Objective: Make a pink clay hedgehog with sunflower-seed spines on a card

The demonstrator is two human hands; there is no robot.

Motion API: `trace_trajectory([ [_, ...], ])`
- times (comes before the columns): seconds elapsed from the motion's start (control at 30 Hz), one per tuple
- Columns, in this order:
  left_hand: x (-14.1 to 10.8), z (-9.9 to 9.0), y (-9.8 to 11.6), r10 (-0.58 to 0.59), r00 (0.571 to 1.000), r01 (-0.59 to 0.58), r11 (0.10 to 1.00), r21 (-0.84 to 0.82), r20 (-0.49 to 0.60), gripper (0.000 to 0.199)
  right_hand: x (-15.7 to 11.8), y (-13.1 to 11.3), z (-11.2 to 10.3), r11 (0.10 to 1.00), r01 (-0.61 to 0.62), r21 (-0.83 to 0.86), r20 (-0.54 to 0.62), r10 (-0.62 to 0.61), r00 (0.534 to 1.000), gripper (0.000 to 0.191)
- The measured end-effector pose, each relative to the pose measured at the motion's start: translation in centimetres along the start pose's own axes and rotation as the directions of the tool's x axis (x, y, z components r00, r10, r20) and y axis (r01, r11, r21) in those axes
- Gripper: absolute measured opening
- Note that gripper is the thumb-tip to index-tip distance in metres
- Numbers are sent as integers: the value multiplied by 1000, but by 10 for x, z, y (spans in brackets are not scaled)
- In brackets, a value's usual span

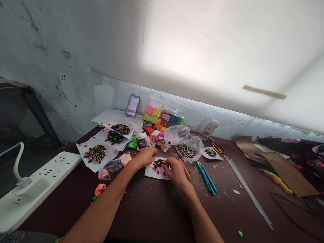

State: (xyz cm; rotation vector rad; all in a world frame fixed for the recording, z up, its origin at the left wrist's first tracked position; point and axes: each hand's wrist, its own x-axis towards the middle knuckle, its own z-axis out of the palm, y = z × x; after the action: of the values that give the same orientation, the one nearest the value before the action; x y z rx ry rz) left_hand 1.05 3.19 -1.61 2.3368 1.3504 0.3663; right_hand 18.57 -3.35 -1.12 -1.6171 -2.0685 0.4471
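My left hand (pixel 145 157) rests at the top edge of a white paper card (pixel 152 172), its fingers curled near a dark patch of sunflower seeds on brown clay (pixel 158 164). My right hand (pixel 176 171) pinches at that patch, and the fingertips hide whatever they touch. Just right of it lies an orange clay tool (pixel 184 169). A clear plastic bag of sunflower seeds (pixel 186 151) sits beyond my hands. To the left, several paper cards carry seed-covered clay hedgehog shapes, the nearest being (pixel 95 153).
A maroon tabletop (pixel 152 216) holds a bag of coloured clay packs (pixel 163 118), blue-handled scissors (pixel 207 182), red-and-yellow scissors (pixel 218 147), long clear rods (pixel 246 189) and clay scraps (pixel 99 189). A white power strip (pixel 37 182) lies left. Brown paper (pixel 280 165) and floral cloth (pixel 291 148) lie right.
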Motion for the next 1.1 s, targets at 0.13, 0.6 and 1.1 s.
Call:
trace_trajectory([
  [0.13,1,1,-1,4,1000,-4,1000,12,0,22,-1,-1,2,998,24,-61,-3,-25,1000,10],
  [0.6,2,4,-2,10,1000,-10,1000,12,-10,23,-3,-4,7,989,33,-147,-7,-34,999,14],
  [1.1,1,2,-2,4,1000,-4,1000,7,-7,22,-3,-3,-1,997,68,-34,-100,-71,993,27],
])
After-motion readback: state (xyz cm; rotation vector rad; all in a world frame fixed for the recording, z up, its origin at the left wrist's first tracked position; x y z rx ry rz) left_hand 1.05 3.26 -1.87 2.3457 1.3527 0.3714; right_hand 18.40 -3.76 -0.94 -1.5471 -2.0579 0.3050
